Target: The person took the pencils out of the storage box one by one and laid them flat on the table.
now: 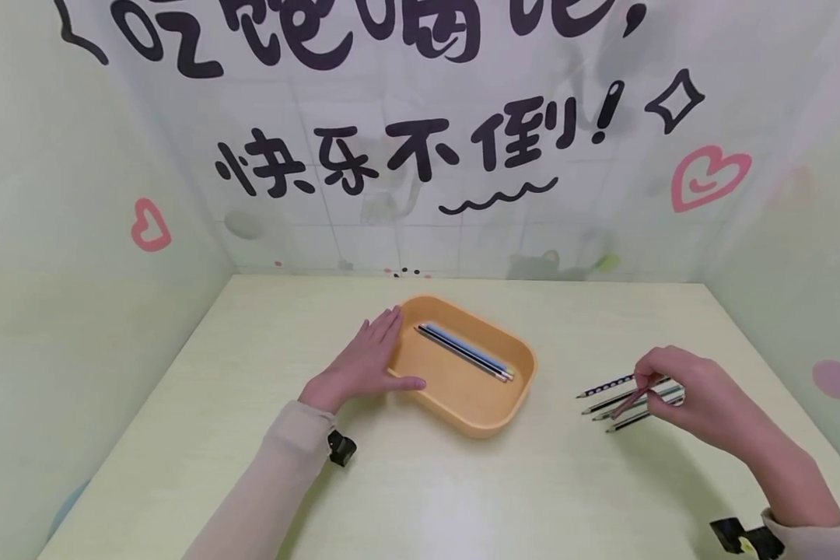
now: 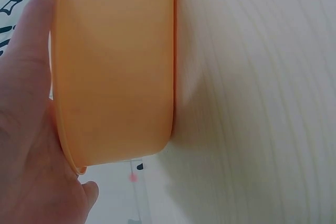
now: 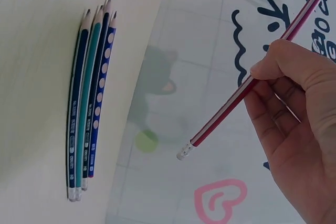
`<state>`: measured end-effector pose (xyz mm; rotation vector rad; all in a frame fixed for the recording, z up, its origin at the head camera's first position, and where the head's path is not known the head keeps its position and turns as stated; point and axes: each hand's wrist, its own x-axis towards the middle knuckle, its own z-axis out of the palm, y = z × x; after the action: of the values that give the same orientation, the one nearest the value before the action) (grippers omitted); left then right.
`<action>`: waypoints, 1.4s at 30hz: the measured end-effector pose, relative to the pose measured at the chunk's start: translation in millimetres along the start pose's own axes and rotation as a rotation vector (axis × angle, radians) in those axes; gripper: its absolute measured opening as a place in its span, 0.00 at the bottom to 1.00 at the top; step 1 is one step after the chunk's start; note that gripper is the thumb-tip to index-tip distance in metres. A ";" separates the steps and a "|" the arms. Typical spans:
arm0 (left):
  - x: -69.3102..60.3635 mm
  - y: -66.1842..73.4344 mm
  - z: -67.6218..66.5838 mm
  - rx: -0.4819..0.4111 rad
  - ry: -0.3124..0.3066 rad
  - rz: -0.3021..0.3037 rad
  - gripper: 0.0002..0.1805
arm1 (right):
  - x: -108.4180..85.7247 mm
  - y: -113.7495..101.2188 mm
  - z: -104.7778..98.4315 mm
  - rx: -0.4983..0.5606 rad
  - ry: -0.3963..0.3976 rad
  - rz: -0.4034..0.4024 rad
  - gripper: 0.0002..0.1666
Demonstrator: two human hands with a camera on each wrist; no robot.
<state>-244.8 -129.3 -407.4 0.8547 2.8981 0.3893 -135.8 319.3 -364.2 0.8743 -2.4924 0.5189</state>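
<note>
My left hand [image 1: 364, 359] rests on the left corner of an orange plastic tray [image 1: 481, 430], fingers straight along the rim and thumb spread over the near side. Blue and dark striped pencils [image 1: 464, 354] lie side by side inside the tray. To the right, my right hand [image 1: 707, 400] pinches a red-and-white striped pencil [image 3: 223, 114] between thumb and fingers, its eraser end free. This pencil hangs above several sharpened pencils [image 3: 92, 103] lying in a row on the table. They are dark, teal, and blue with pale dots; the hand partly hides them in the head view.
The pale wooden table [image 1: 420, 505] runs back to a white printed curtain [image 1: 462, 241] with black lettering and hearts. Similar sheeting stands along the left and right sides. Both wrists carry small black camera mounts [image 1: 341, 449].
</note>
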 end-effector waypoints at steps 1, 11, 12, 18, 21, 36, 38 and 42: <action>-0.3 0.1 0.3 0.004 -0.002 -0.001 0.66 | -2.8 2.6 0.5 -0.008 -0.003 -0.005 0.29; -0.8 1.9 -0.2 -0.004 -0.022 -0.010 0.66 | -26.0 24.1 7.7 -0.063 -0.060 0.008 0.31; -0.7 1.9 -0.7 -0.002 -0.023 -0.010 0.66 | -27.5 25.6 8.9 -0.062 -0.065 0.012 0.32; 0.4 2.3 -3.1 0.005 -0.017 -0.005 0.66 | -35.5 33.2 14.1 -0.067 -0.107 0.044 0.31; 0.0 2.6 -3.2 0.000 -0.023 -0.005 0.67 | -38.7 36.4 15.3 -0.070 -0.143 0.060 0.30; 2.0 0.2 -1.9 0.003 -0.024 -0.009 0.67 | -43.5 48.9 24.0 -0.093 -0.336 0.177 0.27; 1.9 0.1 -1.3 0.001 -0.027 -0.010 0.67 | -43.6 48.3 24.9 -0.085 -0.367 0.207 0.26; 1.4 -0.5 0.6 0.002 -0.034 -0.015 0.66 | -43.1 47.7 26.7 -0.069 -0.417 0.241 0.24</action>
<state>-246.2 -128.8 -408.2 0.8309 2.8727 0.3667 -144.5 362.3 -418.3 0.7165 -3.0000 0.3511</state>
